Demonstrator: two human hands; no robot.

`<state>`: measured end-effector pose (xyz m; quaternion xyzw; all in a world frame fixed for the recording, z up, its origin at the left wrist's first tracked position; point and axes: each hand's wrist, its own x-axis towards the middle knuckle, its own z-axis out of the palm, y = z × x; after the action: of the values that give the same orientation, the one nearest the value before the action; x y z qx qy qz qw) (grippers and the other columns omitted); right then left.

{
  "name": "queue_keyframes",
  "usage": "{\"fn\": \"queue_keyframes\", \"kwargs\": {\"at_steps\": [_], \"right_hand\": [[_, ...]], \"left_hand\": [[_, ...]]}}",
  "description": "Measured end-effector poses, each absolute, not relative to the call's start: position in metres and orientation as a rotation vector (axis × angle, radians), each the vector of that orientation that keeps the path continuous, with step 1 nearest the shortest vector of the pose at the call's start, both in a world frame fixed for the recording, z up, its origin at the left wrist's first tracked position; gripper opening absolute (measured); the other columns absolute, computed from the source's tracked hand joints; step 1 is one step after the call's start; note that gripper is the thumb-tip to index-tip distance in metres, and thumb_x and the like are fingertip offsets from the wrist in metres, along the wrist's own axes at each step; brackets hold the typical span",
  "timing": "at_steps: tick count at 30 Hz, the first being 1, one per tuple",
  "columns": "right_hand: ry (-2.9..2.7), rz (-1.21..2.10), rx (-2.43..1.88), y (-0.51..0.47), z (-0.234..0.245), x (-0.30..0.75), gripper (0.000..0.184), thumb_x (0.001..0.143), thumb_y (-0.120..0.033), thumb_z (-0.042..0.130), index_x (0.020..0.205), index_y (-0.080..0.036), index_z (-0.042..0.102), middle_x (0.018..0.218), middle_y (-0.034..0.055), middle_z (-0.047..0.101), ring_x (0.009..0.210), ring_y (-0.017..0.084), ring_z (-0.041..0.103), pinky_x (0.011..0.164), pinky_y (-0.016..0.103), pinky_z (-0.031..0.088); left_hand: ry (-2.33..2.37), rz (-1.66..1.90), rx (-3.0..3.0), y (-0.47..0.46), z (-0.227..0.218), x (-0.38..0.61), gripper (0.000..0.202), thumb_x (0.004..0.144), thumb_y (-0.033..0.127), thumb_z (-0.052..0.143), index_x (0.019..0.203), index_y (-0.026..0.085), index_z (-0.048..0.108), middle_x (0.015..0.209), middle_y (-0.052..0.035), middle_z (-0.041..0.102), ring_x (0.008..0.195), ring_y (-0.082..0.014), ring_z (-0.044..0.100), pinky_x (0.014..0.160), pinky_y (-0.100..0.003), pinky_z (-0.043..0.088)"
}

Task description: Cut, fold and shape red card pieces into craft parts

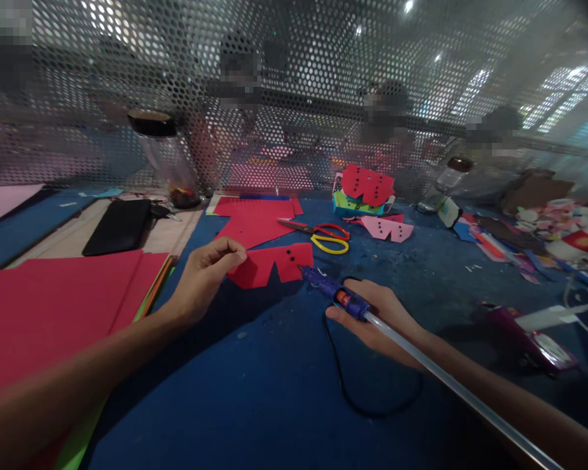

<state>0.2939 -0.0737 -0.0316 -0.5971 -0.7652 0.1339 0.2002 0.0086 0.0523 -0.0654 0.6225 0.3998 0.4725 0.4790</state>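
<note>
The left hand (206,277) pinches the notched red paper strip (255,267) by its left end over the blue counter (200,405) — long axis running left to right — while the right hand (385,307) grips the blue-purple plastic glue gun (321,282), nozzle (300,267) at the strip's right end.

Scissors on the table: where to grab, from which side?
I'd take the scissors by the yellow handle, coming from the near right: its loop lies nearer than the red handle, and the blades point left, over red paper.
</note>
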Motion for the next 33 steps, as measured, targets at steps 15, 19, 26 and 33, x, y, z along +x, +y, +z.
{"fn": "queue_keyframes", "kwargs": {"at_steps": [15, 19, 26, 33], "right_hand": [[-2.177, 0.352, -1.665, -0.0731, -0.0342, 0.2955, 0.039, 0.095, -0.050, 0.060, 0.072, -0.022, 0.046, 0.066, -0.0028, 0.053, 0.061, 0.014, 0.050, 0.059, 0.027, 0.030], [-2.170, 0.351, -1.679, -0.0730, -0.0338, 0.2947, 0.038, 0.095, -0.049, 0.061, 0.072, -0.022, 0.046, 0.066, -0.0022, 0.054, 0.061, 0.014, 0.051, 0.059, 0.027, 0.030], [-2.166, 0.366, -1.667, -0.0738, -0.0338, 0.2953, 0.038, 0.095, -0.048, 0.061, 0.072, -0.022, 0.047, 0.066, -0.0023, 0.054, 0.061, 0.013, 0.051, 0.058, 0.027, 0.030], [-2.200, 0.375, -1.672, -0.0734, -0.0304, 0.2945, 0.038, 0.096, -0.049, 0.060, 0.073, -0.022, 0.046, 0.068, -0.0019, 0.054, 0.063, 0.014, 0.051, 0.060, 0.027, 0.030]], "left_hand": [[0.977, 1.142, 1.507, 0.0518, -0.0652, 0.0079, 0.012, 0.085, 0.028, 0.068, 0.076, 0.020, 0.066, 0.067, 0.0029, 0.054, 0.062, -0.0125, 0.047, 0.058, -0.026, 0.033], [0.982, 1.153, 1.530, 0.0517, -0.0654, 0.0083, 0.012, 0.085, 0.028, 0.068, 0.076, 0.020, 0.066, 0.068, 0.0029, 0.054, 0.063, -0.0126, 0.047, 0.059, -0.026, 0.034], [0.979, 1.155, 1.533, 0.0532, -0.0672, 0.0076, 0.012, 0.086, 0.028, 0.067, 0.077, 0.021, 0.066, 0.068, 0.0029, 0.053, 0.063, -0.0123, 0.045, 0.058, -0.026, 0.032], [0.985, 1.145, 1.522, 0.0525, -0.0656, 0.0085, 0.012, 0.085, 0.028, 0.067, 0.076, 0.021, 0.066, 0.066, 0.0026, 0.053, 0.062, -0.0127, 0.046, 0.058, -0.026, 0.032]]}}
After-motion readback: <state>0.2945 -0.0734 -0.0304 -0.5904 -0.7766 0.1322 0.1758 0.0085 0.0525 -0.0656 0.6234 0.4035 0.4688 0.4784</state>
